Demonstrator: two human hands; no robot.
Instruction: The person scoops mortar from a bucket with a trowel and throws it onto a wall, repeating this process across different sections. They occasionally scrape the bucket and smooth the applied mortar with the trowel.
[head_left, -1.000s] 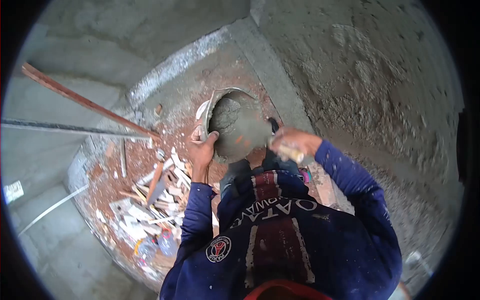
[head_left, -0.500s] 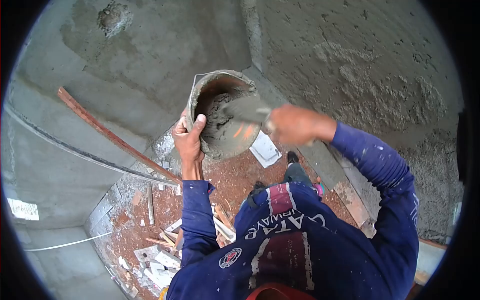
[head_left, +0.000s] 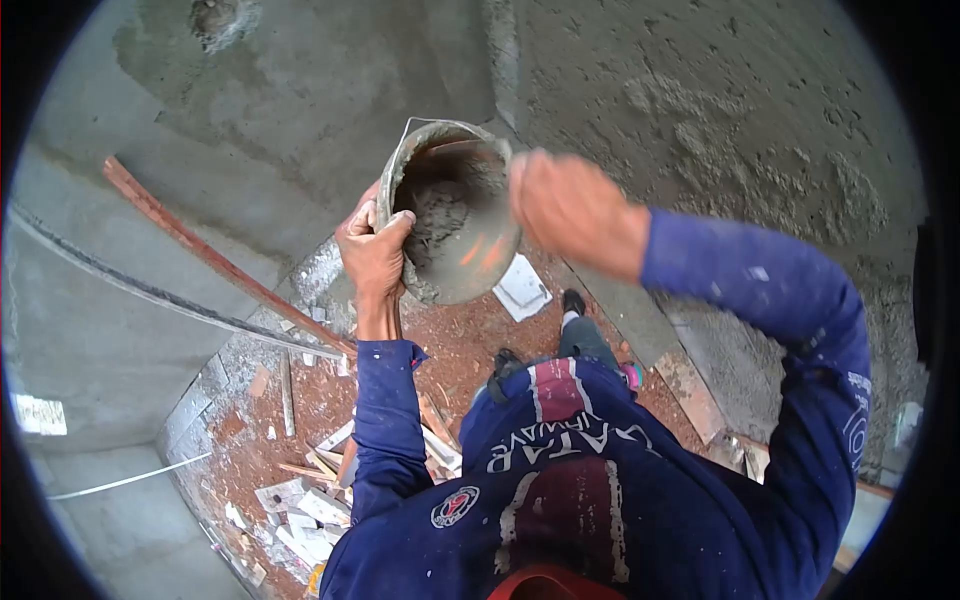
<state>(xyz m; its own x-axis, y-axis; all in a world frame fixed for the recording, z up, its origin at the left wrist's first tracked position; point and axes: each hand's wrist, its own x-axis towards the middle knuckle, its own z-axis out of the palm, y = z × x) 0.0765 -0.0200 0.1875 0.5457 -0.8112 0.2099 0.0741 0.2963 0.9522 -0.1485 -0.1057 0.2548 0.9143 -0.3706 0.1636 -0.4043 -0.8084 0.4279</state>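
A mortar-coated bucket (head_left: 465, 262) is tipped so that its mouth faces the camera, with a wire handle at its top. Grey wet mortar (head_left: 438, 215) lies inside it. My left hand (head_left: 375, 245) grips the bucket's left rim, thumb over the edge. At the right rim, my right hand (head_left: 570, 210) is closed and blurred by motion; the trowel seen in it earlier is mostly hidden now, its blade not clearly visible.
Rough, fresh mortar covers the right wall (head_left: 700, 130). A reddish wooden strip (head_left: 220, 262) and a grey strip (head_left: 150, 300) lean at the left. Broken pieces (head_left: 320, 510) litter the reddish floor (head_left: 460, 340). A white tile-like piece (head_left: 522, 288) lies below the bucket.
My right hand has moved up and slightly left to the bucket's rim, and the trowel blade no longer shows over the mouth. The bucket sits slightly higher in view.
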